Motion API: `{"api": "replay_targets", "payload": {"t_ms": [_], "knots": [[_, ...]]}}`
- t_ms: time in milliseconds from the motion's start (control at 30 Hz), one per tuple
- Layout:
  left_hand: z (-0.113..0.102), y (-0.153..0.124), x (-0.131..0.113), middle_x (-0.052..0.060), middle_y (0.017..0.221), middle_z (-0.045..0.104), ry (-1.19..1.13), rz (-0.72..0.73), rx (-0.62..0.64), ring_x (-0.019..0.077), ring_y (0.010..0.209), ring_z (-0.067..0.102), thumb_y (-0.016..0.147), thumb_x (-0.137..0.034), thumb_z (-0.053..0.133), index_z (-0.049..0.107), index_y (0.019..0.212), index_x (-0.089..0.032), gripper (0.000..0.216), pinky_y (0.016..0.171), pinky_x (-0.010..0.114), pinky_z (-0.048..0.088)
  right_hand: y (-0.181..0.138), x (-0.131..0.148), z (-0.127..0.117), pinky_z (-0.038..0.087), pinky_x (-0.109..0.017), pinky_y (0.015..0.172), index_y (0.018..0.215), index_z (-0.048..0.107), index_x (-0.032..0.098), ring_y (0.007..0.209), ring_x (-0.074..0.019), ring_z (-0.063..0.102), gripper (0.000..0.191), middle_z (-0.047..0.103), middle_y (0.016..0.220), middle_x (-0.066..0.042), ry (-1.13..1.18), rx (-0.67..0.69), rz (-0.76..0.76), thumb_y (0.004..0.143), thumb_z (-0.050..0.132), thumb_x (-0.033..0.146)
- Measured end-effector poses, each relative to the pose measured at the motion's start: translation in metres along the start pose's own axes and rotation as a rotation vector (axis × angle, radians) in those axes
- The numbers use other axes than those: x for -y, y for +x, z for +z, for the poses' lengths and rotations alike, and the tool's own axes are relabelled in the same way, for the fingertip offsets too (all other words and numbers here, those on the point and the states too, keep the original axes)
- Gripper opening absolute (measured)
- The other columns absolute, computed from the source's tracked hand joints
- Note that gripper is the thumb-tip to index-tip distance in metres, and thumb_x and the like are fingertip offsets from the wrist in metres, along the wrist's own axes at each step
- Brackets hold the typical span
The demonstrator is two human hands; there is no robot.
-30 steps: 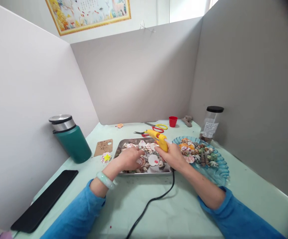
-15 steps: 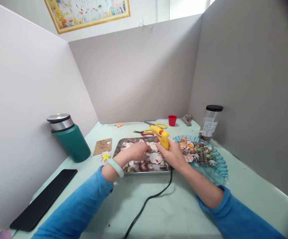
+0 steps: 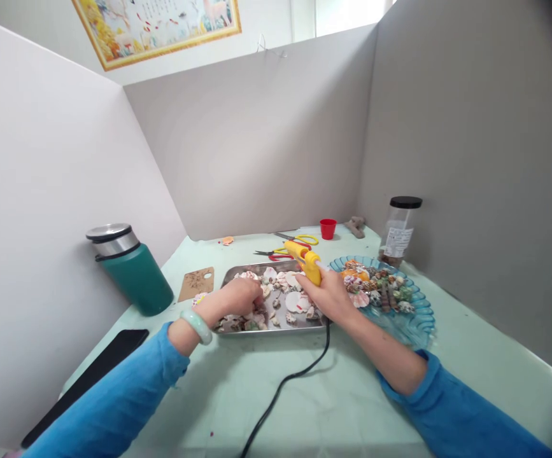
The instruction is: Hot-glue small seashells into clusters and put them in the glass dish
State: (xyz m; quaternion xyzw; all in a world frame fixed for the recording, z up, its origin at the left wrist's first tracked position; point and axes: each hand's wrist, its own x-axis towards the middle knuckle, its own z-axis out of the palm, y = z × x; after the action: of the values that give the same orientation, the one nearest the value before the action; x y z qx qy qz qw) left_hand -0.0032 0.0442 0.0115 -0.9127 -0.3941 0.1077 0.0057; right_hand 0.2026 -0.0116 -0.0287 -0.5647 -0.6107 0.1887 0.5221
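Note:
My right hand (image 3: 329,294) is wrapped round the handle of a yellow glue gun (image 3: 308,262), held above the right side of a metal tray (image 3: 276,331). A black cord (image 3: 288,380) trails from it toward me. Many pale seashells (image 3: 293,301) and small conches lie in the tray. My left hand (image 3: 241,296) is over the tray's left half, fingers bent down among the shells. Its fingertips are partly hidden, so I cannot see whether a shell is between them. Partly behind the left wrist lies a shell piece with yellow on it (image 3: 200,297).
A blue scalloped plate (image 3: 426,312) of coloured shells stands at the right, beside a black-lidded jar (image 3: 398,234). Behind the tray are scissors (image 3: 307,239), red-handled pliers (image 3: 276,254) and a red cup (image 3: 328,229). At the left stand a green bottle (image 3: 137,277) and a brown card (image 3: 196,284).
My left hand has moved left across the tray, uncovering shells in its middle. The right hand keeps the glue gun in nearly the same place. The view has shifted slightly.

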Motion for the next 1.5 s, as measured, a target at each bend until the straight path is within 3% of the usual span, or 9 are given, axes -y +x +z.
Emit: {"api": "replay_targets", "payload": {"t_ms": [333,600,800,967,1200,1267,1367,1433,1500], "knots": [[-0.002,-0.04,0.042,0.003,0.1,0.064,-0.319,0.04,-0.101,0.0166,0.088,0.058,0.074,-0.019,0.05,0.065,0.093,-0.02,0.024,0.076,0.024,0.043,0.001,-0.003,0.0,0.037,-0.025,0.054,0.093,0.065,0.015,0.051,-0.0153,0.051,0.035,0.054,0.048,0.002,-0.031,-0.007,-0.021,0.077,0.051,0.042],[-0.009,-0.055,0.026,0.004,0.118,0.054,-0.21,-0.004,0.062,0.0203,0.099,0.055,0.071,-0.03,0.061,0.057,0.113,-0.026,0.042,0.082,0.026,0.042,0.0,0.0,-0.001,0.038,-0.024,0.053,0.087,0.064,0.015,0.048,-0.0145,0.05,0.031,0.052,0.046,0.003,-0.022,0.013,0.002,0.076,0.052,0.041],[-0.011,-0.045,0.025,0.003,0.112,0.052,-0.168,0.003,0.19,0.0174,0.093,0.055,0.069,-0.02,0.057,0.063,0.097,-0.026,0.029,0.074,0.023,0.044,0.0,0.001,-0.001,0.037,-0.025,0.053,0.085,0.064,0.015,0.05,-0.0152,0.051,0.03,0.052,0.047,0.002,-0.05,0.01,-0.008,0.076,0.051,0.041],[-0.014,-0.041,0.032,0.002,0.103,0.059,-0.097,0.036,0.197,0.0166,0.086,0.056,0.065,-0.018,0.058,0.064,0.087,-0.023,0.023,0.07,0.023,0.043,-0.001,0.001,-0.001,0.037,-0.025,0.055,0.09,0.065,0.014,0.053,-0.0156,0.051,0.032,0.055,0.05,0.001,-0.062,0.001,-0.032,0.076,0.051,0.039],[-0.032,-0.028,0.028,-0.002,0.077,0.065,-0.27,-0.057,-0.022,0.0141,0.072,0.057,0.071,-0.031,0.057,0.064,0.079,-0.021,0.014,0.064,0.022,0.041,0.0,-0.002,0.0,0.037,-0.024,0.053,0.093,0.066,0.015,0.05,-0.014,0.049,0.033,0.054,0.051,0.002,-0.061,-0.006,-0.013,0.075,0.052,0.039],[-0.035,-0.017,0.022,-0.001,0.081,0.066,-0.393,-0.088,-0.105,0.0143,0.074,0.059,0.07,-0.033,0.059,0.064,0.082,-0.02,0.018,0.065,0.022,0.042,0.0,-0.001,0.0,0.037,-0.024,0.052,0.094,0.066,0.015,0.049,-0.0135,0.049,0.034,0.055,0.052,0.002,-0.052,-0.005,-0.006,0.075,0.052,0.039],[-0.038,-0.004,0.013,0.004,0.103,0.064,-0.63,-0.179,-0.239,0.0129,0.072,0.061,0.073,-0.037,0.055,0.058,0.107,-0.019,0.038,0.061,0.022,0.044,0.0,0.0,-0.001,0.036,-0.024,0.052,0.091,0.066,0.015,0.049,-0.0137,0.049,0.033,0.055,0.053,0.001,-0.059,-0.012,-0.004,0.075,0.052,0.04],[-0.039,-0.002,0.008,0.005,0.102,0.065,-0.595,-0.2,-0.245,0.0136,0.075,0.061,0.072,-0.037,0.057,0.059,0.105,-0.018,0.038,0.062,0.022,0.044,0.0,0.001,-0.002,0.037,-0.024,0.053,0.089,0.066,0.015,0.051,-0.0141,0.049,0.032,0.055,0.053,0.001,-0.078,-0.021,-0.009,0.075,0.052,0.041],[-0.036,-0.006,0.006,0.003,0.09,0.067,-0.425,-0.196,-0.128,0.0152,0.075,0.06,0.069,-0.034,0.06,0.064,0.092,-0.018,0.029,0.063,0.022,0.043,0.0,0.001,-0.002,0.037,-0.025,0.054,0.091,0.066,0.015,0.052,-0.0144,0.05,0.033,0.056,0.053,0.001,-0.086,-0.017,-0.016,0.075,0.052,0.04]]}}
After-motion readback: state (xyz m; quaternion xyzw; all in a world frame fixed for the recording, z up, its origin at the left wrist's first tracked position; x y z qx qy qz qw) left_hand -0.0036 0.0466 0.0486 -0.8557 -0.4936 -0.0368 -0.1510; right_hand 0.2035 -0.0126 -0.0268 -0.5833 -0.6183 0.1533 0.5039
